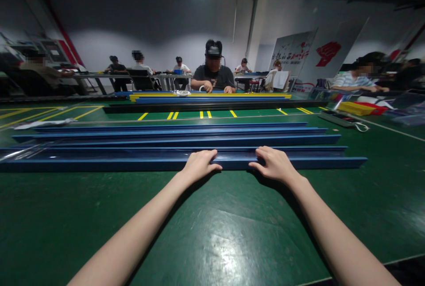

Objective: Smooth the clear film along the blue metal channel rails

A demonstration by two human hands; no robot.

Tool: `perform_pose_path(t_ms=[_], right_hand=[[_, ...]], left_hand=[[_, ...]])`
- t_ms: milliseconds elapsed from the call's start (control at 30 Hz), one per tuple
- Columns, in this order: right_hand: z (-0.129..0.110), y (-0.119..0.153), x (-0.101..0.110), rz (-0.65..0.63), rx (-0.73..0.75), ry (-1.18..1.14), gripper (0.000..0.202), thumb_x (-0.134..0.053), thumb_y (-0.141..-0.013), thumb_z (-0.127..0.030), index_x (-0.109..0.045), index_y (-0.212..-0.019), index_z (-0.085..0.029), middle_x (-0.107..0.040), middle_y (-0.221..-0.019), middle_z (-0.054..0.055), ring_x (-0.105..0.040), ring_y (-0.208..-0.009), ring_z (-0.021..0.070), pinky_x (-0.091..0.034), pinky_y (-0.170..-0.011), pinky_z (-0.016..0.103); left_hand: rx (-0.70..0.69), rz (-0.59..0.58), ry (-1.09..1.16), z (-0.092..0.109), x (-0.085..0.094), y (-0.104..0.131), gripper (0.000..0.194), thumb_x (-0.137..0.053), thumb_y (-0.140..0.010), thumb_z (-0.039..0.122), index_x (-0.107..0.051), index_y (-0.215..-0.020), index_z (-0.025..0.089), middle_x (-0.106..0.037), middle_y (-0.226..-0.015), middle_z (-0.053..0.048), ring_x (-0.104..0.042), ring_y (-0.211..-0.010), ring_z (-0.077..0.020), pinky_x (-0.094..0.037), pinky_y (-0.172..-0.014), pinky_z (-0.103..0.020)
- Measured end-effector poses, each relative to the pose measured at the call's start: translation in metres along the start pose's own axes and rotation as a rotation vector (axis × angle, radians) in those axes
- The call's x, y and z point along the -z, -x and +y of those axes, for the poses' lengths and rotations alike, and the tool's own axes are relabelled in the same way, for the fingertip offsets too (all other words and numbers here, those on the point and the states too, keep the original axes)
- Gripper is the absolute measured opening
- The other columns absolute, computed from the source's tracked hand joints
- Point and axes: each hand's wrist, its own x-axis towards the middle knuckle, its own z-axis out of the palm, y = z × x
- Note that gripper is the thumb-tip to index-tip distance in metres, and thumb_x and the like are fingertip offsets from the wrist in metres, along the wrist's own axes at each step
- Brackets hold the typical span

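A long blue channel strip (116, 164) with raised side walls lies lengthwise across the green table, nearest to me. My left hand (199, 163) grips its near wall left of the middle, thumb on the front face and fingers curled over the top. A short way to the right, my right hand (275, 162) holds the same wall in a like manner. Some of the fingertips are hidden inside the channel. Just behind lie more blue channel strips (232, 140), parallel to the first. Clear plastic film (26, 151) lies over the strips at the left.
Farther back on the green table (212, 233) are a black strip (212, 107) and yellow strips (232, 95). A co-worker (214, 75) sits across from me. A dark flat case (340, 118) and a yellow tray (355, 108) stand at the right. Other people sit at tables behind.
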Motion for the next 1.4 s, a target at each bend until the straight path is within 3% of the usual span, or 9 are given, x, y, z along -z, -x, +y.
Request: perform_pose_path(t_ms=[300,700,867,1133,1400], right_hand=[[-0.019,-0.006,-0.002,0.071,0.080,-0.014,0.032,-0.041,-0.082,-0.049,-0.050,-0.077,-0.018,-0.057,-0.078,0.005,-0.050,-0.072,0.0164,-0.032,-0.061,0.025],[-0.024,-0.011,-0.004,0.085,0.049,0.084,0.041,-0.037,-0.083,-0.054,-0.052,-0.072,-0.017,-0.058,-0.074,0.004,-0.050,-0.068,0.0150,-0.024,-0.054,0.025],[-0.027,-0.009,-0.008,0.134,-0.004,0.065,0.036,-0.041,-0.082,-0.050,-0.051,-0.072,-0.018,-0.058,-0.072,0.004,-0.049,-0.067,0.0152,-0.026,-0.057,0.026],[-0.032,-0.009,-0.018,0.224,0.090,0.086,0.036,-0.039,-0.084,-0.049,-0.052,-0.075,-0.016,-0.058,-0.076,0.005,-0.048,-0.074,0.0167,-0.029,-0.066,0.027],[-0.034,-0.020,-0.017,0.177,0.104,0.123,0.043,-0.036,-0.083,-0.054,-0.052,-0.071,-0.016,-0.056,-0.071,0.005,-0.049,-0.065,0.0138,-0.024,-0.052,0.025]], left_hand=[[0.013,0.013,-0.020,0.000,-0.002,0.000,0.030,-0.053,-0.075,0.050,-0.051,-0.087,0.023,-0.065,-0.087,-0.003,-0.061,-0.081,-0.0220,-0.040,-0.060,-0.026],[0.010,0.005,-0.033,0.000,-0.003,0.001,0.031,-0.052,-0.076,0.050,-0.051,-0.089,0.022,-0.065,-0.090,-0.004,-0.060,-0.083,-0.0220,-0.041,-0.062,-0.026],[0.001,0.015,-0.041,0.000,-0.004,0.001,0.031,-0.052,-0.077,0.050,-0.050,-0.091,0.022,-0.064,-0.091,-0.005,-0.060,-0.085,-0.0223,-0.041,-0.063,-0.026],[-0.003,0.023,-0.054,0.000,-0.005,0.001,0.032,-0.052,-0.076,0.050,-0.051,-0.090,0.021,-0.065,-0.090,-0.004,-0.060,-0.082,-0.0211,-0.041,-0.061,-0.025],[-0.096,0.062,-0.078,-0.003,-0.007,0.002,0.028,-0.051,-0.079,0.047,-0.050,-0.088,0.020,-0.065,-0.087,-0.004,-0.060,-0.080,-0.0199,-0.039,-0.061,-0.025]])
